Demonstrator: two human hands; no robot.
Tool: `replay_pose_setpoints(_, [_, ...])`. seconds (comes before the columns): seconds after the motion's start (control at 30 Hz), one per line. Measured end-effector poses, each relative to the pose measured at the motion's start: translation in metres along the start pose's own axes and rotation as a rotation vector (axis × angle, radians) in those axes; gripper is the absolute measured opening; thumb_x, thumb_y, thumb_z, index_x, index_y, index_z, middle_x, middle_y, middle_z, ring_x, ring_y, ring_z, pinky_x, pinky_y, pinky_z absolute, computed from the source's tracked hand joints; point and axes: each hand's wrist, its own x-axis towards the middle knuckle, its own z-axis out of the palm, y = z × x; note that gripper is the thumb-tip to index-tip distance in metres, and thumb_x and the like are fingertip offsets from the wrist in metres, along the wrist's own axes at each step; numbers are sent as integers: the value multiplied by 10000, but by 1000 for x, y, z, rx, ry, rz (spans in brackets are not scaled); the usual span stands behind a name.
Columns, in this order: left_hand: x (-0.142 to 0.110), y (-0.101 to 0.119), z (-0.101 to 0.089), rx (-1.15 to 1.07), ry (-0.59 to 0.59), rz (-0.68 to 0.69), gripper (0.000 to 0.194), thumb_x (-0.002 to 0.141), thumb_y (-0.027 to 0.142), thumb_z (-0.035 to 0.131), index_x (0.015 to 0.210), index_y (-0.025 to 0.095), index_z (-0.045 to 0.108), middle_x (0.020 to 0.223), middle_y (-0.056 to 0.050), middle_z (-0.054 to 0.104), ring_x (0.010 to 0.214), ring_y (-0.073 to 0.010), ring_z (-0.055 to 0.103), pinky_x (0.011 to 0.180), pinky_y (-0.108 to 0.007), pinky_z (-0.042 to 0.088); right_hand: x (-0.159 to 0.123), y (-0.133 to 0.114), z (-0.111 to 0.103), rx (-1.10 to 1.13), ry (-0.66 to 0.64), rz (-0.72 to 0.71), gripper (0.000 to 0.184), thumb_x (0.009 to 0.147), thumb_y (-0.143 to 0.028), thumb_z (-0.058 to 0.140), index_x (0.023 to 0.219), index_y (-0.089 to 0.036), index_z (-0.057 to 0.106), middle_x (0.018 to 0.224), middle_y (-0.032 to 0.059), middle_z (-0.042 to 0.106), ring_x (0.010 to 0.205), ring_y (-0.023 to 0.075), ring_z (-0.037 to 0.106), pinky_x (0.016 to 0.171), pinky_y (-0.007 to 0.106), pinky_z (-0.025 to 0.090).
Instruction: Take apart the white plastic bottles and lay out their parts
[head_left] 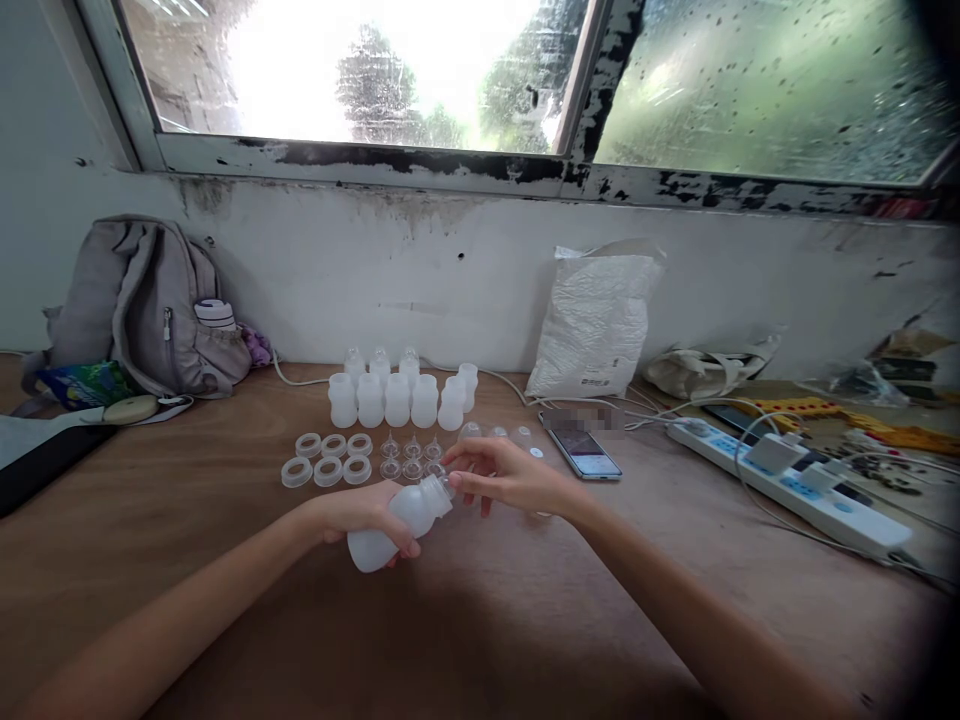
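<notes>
My left hand (375, 512) is wrapped round a frosted white baby bottle (373, 548), tilted with its neck up and to the right. At its mouth, the fingers of my right hand (495, 475) pinch a clear nipple (444, 484), partly hidden by the fingertips. Just beyond the hands stand two rows of clear nipples (412, 450). Left of them lie two rows of translucent collar rings (328, 470). Clear domed caps (523, 436) sit behind my right hand, partly covered by it.
Several open frosted bottles (370, 402) stand farther back, with clear-topped ones (379, 360) behind. A phone (581, 446) lies right of the caps. A power strip (795, 485) with cables, a white padded bag (592, 325) and a grey backpack (142, 300) are around the table.
</notes>
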Motion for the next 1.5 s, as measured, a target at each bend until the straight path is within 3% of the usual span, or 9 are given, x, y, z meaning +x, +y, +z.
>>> replay_pose_setpoints(0.23, [-2, 0, 6, -61, -29, 69, 270, 560, 140, 610, 824, 145, 558, 587, 47, 545, 462, -97, 520, 444, -196, 394, 1, -3, 1, 108, 21, -18, 331, 730, -445, 555, 807, -124, 573, 637, 15, 592, 550, 119, 590, 553, 265, 512])
replay_pose_setpoints(0.43, [2, -11, 8, -147, -154, 107, 253, 589, 133, 518, 835, 128, 572, 536, 36, 569, 466, -114, 523, 459, -215, 370, -3, -6, -3, -16, 5, -90, 248, 751, -381, 553, 803, -144, 601, 661, 11, 588, 565, 111, 574, 542, 244, 486])
replay_pose_setpoints(0.57, [5, -15, 5, -176, -198, 108, 265, 575, 121, 544, 839, 126, 573, 552, 20, 586, 465, -117, 530, 445, -211, 387, -4, -7, -4, -137, 9, -130, 180, 768, -314, 548, 841, -163, 613, 678, 12, 603, 590, 112, 571, 534, 226, 465])
replay_pose_setpoints(0.7, [10, -17, 2, -166, -242, 94, 302, 533, 150, 622, 828, 129, 565, 537, 13, 584, 447, -125, 541, 420, -212, 402, -4, -7, -5, -134, 27, -150, 189, 725, -287, 602, 863, -159, 604, 748, 29, 631, 704, 139, 605, 637, 247, 487])
replay_pose_setpoints(0.83, [11, -18, 2, -164, -216, 98, 295, 554, 150, 621, 842, 133, 560, 547, 11, 581, 450, -118, 543, 427, -209, 399, -5, -10, -6, -224, 66, -164, 244, 691, -304, 636, 873, -145, 602, 766, 37, 629, 684, 131, 592, 612, 225, 473])
replay_pose_setpoints(1.03, [12, -21, 2, -142, -212, 70, 287, 564, 147, 626, 838, 146, 542, 561, 24, 572, 450, -120, 545, 430, -222, 411, -5, -8, -3, -373, 1, -77, 280, 779, -340, 522, 602, -127, 566, 458, -18, 511, 399, 69, 464, 389, 170, 345])
replay_pose_setpoints(1.3, [14, -23, -1, -167, -186, 102, 297, 561, 167, 622, 843, 141, 532, 572, 11, 583, 468, -131, 547, 443, -236, 410, -2, -2, -11, -224, 72, -101, 121, 729, -244, 565, 802, -150, 590, 630, 11, 611, 540, 106, 547, 509, 204, 441])
replay_pose_setpoints(1.43, [14, -23, 1, -167, -120, 155, 307, 571, 176, 639, 852, 139, 521, 606, 5, 573, 492, -125, 539, 472, -240, 401, -2, 1, -23, -393, 207, -85, 124, 752, -222, 526, 813, -150, 606, 655, 25, 623, 574, 114, 555, 542, 213, 426])
replay_pose_setpoints(1.5, [16, -24, 3, -174, -38, 210, 314, 600, 195, 637, 884, 138, 514, 633, -2, 568, 513, -123, 539, 490, -241, 398, -1, 6, -25, -540, 182, -47, 93, 725, -191, 549, 768, -156, 623, 643, 22, 626, 576, 119, 553, 534, 212, 403])
